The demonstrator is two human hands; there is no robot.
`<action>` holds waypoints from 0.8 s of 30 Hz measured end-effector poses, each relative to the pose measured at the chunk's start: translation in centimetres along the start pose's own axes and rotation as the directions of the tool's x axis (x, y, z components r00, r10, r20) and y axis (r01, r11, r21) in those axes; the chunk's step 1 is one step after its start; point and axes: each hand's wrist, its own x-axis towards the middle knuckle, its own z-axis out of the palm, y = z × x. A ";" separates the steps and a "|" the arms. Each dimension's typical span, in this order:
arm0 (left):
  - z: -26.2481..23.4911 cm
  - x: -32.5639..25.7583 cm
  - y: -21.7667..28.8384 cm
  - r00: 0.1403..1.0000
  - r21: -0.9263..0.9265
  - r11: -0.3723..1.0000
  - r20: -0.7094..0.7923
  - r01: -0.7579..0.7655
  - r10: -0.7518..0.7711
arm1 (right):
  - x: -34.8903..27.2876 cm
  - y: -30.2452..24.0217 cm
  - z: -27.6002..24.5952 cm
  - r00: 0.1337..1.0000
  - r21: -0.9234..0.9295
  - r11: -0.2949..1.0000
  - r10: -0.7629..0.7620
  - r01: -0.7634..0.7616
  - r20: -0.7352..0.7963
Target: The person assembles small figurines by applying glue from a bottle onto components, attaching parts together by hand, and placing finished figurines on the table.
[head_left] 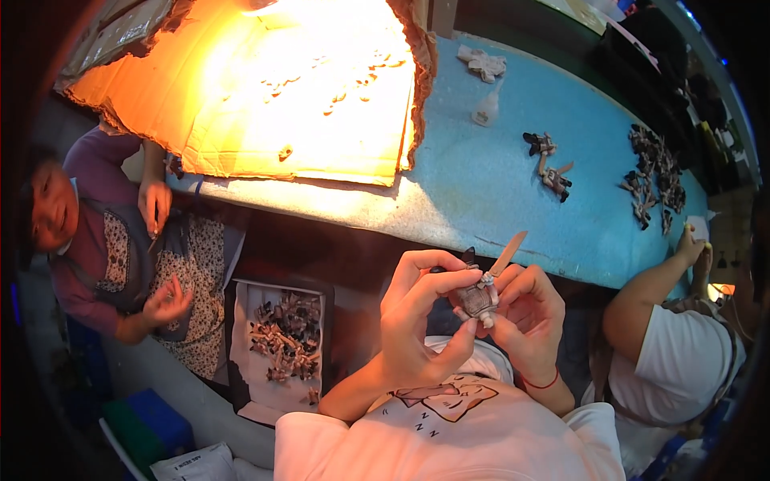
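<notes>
Both my hands are raised in front of my chest around a small grey and brown toy figure (pixel 479 300). My left hand (pixel 421 313) pinches it from the left with thumb and fingers. My right hand (pixel 529 309) cups it from the right and holds a thin flat tan stick (pixel 508 254) that points up and right from the figure. The hands sit just in front of the near edge of the blue table (pixel 497 192). My white shirt with a printed picture (pixel 449 433) fills the lower middle.
A lit cardboard sheet (pixel 265 88) with small parts covers the table's left. More small figures (pixel 553 164) and a dark heap (pixel 654 172) lie at right. A box of parts (pixel 281 341) stands below left. One person (pixel 120 240) sits at left, another (pixel 682 345) at right.
</notes>
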 end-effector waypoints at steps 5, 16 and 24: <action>0.2 0.1 0.0 1.000 -0.001 1.000 0.022 0.005 -0.005 | -0.2 -0.9 0.0 1.000 -0.199 0.980 -0.007 0.003 -0.019; 0.8 -0.2 0.5 0.989 -0.089 0.989 0.099 0.116 -0.107 | -0.5 -3.7 -1.7 0.978 -0.761 0.633 -0.209 0.139 0.005; 1.1 -0.4 0.8 0.978 0.073 0.994 0.189 0.078 -0.091 | 0.0 -3.8 -3.0 0.988 -0.482 0.875 0.113 -0.049 0.104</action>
